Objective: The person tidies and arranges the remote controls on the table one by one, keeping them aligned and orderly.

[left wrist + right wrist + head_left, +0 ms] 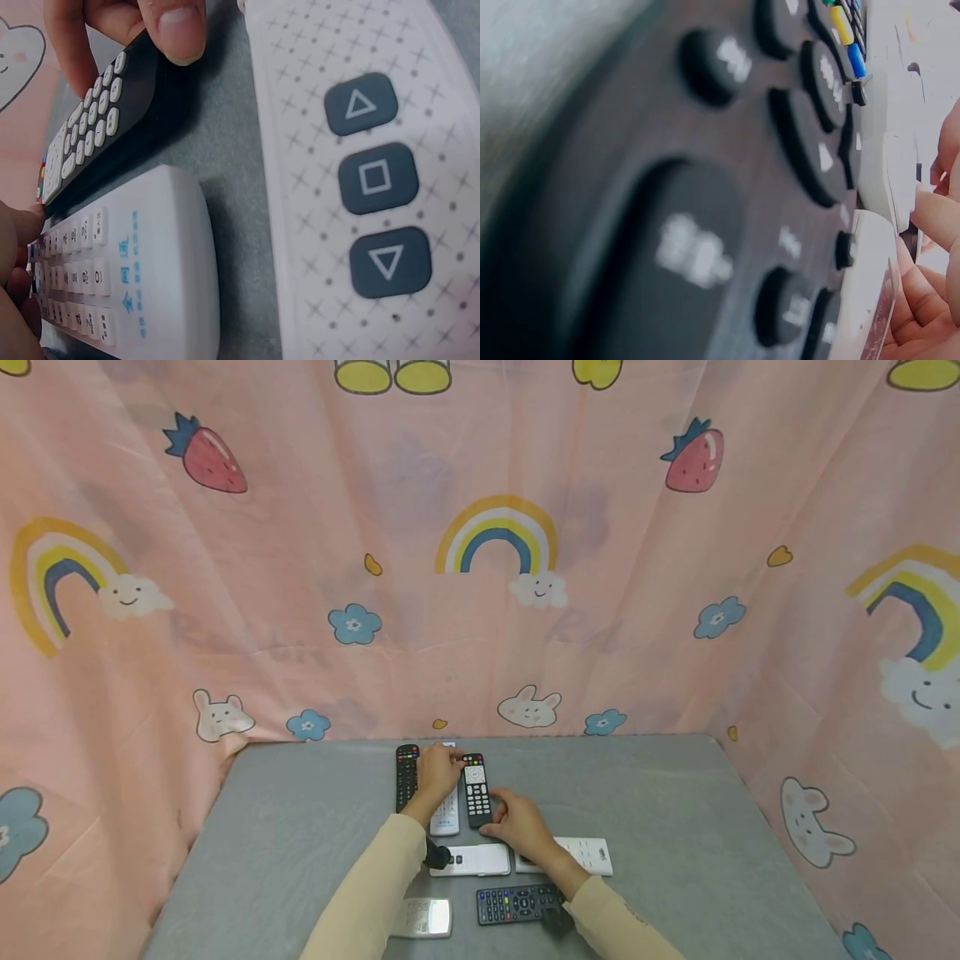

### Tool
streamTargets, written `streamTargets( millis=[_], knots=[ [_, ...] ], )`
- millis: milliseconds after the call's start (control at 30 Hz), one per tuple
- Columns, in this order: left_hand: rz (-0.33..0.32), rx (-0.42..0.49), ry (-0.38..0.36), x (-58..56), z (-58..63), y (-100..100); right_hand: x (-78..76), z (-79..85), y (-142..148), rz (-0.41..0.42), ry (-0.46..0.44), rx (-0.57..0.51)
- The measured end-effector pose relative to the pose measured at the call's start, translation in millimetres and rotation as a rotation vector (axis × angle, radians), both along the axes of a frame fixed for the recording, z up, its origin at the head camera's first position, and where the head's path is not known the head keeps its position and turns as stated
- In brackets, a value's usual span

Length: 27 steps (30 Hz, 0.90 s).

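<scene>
1. Pink cloth (630, 635) printed with rainbows, strawberries and rabbits hangs behind and beside a grey table (675, 802).
2. Near the table's back edge, the black remote with white buttons (477, 802) lies lengthwise, just right of a white remote (445, 818). Further left is a long black remote (406, 768), partly hidden by the left arm.
3. At the white-buttoned remote's near end, the right hand (522, 823) has a light hold, thumb at the corner and fingertips against the side, the gap between them only as wide as that corner needs.
4. Reaching over the white remote, the left hand (437, 774) has bent fingers at the far end of the white-buttoned one. Contact looks likely; whether they pinch it or merely steady it, I cannot tell.
5. Handling of this remote looks unfinished, since it is not yet released. Its two neighbours already lie lengthwise beside it and seem settled.
6. Nearer the person, a three-button white remote (483, 860) and a wide white remote (598, 857) lie crosswise, with a dark remote (510, 906) and a remote with a screen (431, 918) closer still. Neither hand grips these four; whether they are finished or waiting is unclear.
7. Containers show in no view: every remote lies directly on the tabletop, apart from the handled one, whose lift, if any, is hard to judge.
</scene>
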State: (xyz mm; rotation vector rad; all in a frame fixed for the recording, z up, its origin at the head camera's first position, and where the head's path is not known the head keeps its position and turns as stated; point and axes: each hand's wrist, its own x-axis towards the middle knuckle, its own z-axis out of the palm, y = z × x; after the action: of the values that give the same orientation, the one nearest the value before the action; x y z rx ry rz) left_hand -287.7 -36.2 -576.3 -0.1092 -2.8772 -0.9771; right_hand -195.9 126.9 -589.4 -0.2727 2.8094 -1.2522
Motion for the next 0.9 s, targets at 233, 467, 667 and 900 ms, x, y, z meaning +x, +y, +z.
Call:
streamTargets(
  millis=[233, 467, 667, 900],
  knots=[
    [0.004, -0.009, 0.01, -1.0, -0.9, 1, 0.8, 0.8, 0, 0.004, 0.007, -0.007],
    [-0.009, 0.027, 0.027, -4.7, 1.7, -1, 0.8, 7.9, 3, 0.007, -0.032, -0.02],
    [-0.069, 0.156, 0.066, -4.1, 17.6, -5, 0.8, 21.8, 10, -0.005, -0.046, -0.046],
    [-0.149, 0.264, 0.095, 8.8, 26.4, -20, 8.8, 27.5, 23, 0.044, -0.004, -0.056]
  ],
)
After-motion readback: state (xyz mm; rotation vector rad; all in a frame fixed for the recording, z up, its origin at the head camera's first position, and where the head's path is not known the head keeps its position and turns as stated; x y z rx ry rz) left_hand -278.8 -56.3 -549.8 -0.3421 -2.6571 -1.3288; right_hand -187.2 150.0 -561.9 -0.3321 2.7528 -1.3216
